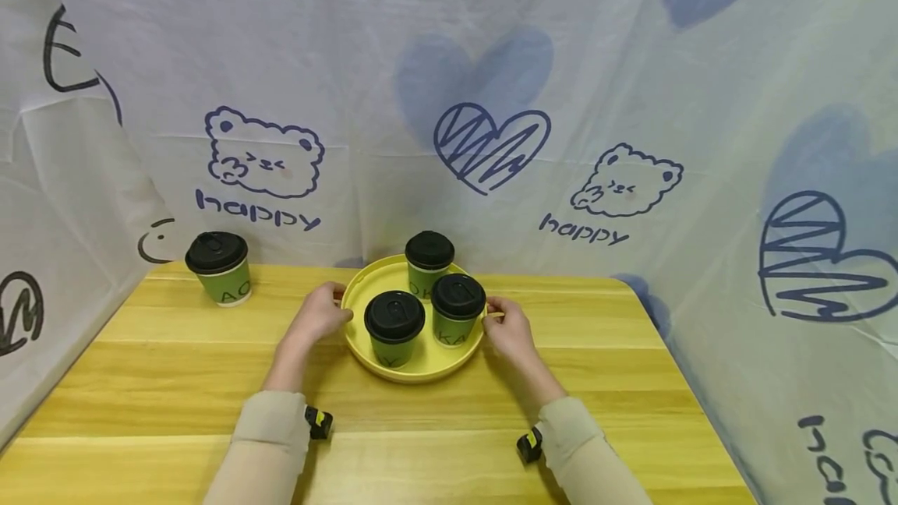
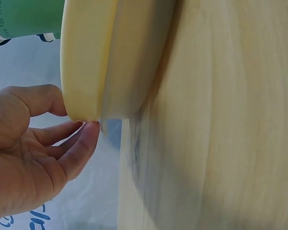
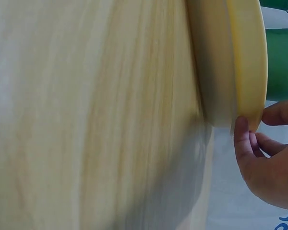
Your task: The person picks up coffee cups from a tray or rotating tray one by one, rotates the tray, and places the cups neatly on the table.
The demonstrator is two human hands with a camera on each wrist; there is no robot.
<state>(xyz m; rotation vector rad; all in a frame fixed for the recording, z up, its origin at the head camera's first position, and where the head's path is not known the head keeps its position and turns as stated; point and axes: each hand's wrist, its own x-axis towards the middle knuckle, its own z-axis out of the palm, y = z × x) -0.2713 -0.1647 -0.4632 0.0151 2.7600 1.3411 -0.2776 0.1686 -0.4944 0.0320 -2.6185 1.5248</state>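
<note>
A round yellow tray [image 1: 374, 280] sits toward the back of the table, carrying three green paper cups with black lids: a front-left cup [image 1: 394, 326], a front-right cup [image 1: 458, 310] and a back cup [image 1: 429, 259]. My left hand [image 1: 326, 313] pinches the tray's left rim. On the right rim, my right hand [image 1: 509, 324] grips in the same way. In the left wrist view the thumb lies at the top edge of the tray wall [image 2: 84, 62] and the fingertips touch its outer side. The right wrist view shows a matching hold on the tray wall [image 3: 249, 62].
Another green cup with a black lid [image 1: 223, 270] stands at the back left of the wooden table [image 1: 407, 450]. A pale cloth backdrop [image 1: 379, 92] with hearts and bears hangs right behind the table's back edge and along both sides.
</note>
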